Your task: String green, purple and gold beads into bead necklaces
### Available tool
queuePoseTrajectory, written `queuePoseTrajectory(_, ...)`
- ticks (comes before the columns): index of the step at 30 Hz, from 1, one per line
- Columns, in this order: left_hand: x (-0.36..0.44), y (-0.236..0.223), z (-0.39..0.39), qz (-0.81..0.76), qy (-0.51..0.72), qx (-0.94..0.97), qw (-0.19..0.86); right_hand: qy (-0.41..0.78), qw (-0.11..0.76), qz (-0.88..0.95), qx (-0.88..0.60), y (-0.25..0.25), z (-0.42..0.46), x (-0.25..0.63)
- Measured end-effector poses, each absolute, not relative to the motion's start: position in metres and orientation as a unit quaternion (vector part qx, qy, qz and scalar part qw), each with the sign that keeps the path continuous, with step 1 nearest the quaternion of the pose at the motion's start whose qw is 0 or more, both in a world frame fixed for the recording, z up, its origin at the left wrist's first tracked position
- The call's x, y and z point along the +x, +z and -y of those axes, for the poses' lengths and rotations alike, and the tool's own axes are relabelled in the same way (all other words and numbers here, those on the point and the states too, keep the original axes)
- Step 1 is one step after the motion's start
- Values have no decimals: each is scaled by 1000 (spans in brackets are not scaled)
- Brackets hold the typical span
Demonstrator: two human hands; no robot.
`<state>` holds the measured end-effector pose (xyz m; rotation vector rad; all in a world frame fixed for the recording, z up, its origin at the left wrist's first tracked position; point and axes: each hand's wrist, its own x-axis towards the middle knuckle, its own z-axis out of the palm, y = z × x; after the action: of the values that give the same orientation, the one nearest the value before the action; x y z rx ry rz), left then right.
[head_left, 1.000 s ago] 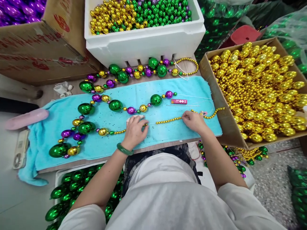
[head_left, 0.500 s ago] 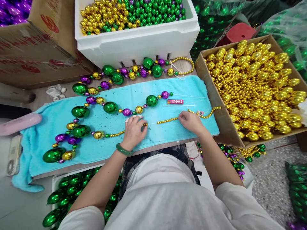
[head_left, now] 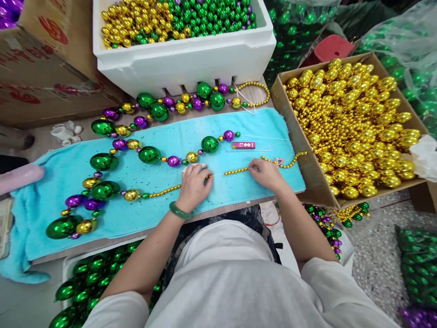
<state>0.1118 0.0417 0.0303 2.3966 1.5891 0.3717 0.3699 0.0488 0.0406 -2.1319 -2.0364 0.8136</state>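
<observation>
My left hand (head_left: 195, 184), with a green bangle (head_left: 180, 210) at its wrist, is closed around the gold bead strand (head_left: 165, 189) of a long bead necklace (head_left: 108, 190). Pinched between the fingertips of my right hand (head_left: 265, 173) is another run of small gold beads (head_left: 236, 171). A thin bare thread (head_left: 218, 174) spans the short gap between the two hands. Green, purple and gold beads of mixed sizes make up the necklace, which loops across the blue towel (head_left: 211, 123). Something white (head_left: 186, 168) shows at my left fingers, too covered to make out.
Beyond the right hand lie a small red packet (head_left: 243, 145) and a thin needle (head_left: 251, 151). A finished-looking necklace (head_left: 159, 111) rests before a white foam box (head_left: 184, 68) of beads. A cardboard box (head_left: 309, 184) of gold beads stands at right.
The view has shifted, so most things sit further left. Against the towel, my left hand has moved slightly right along the gold strand. My right hand keeps its pinch at about the same place.
</observation>
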Motion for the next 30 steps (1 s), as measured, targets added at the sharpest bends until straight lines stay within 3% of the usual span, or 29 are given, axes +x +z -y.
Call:
queuePoseTrajectory(12,157,31,-48,-505,131,841,146,260,40,671,-694,43,-48,369)
queuePoseTrajectory(30,140,36,-45,-554,83,824,84,270,49,671,-689,45,-46,370)
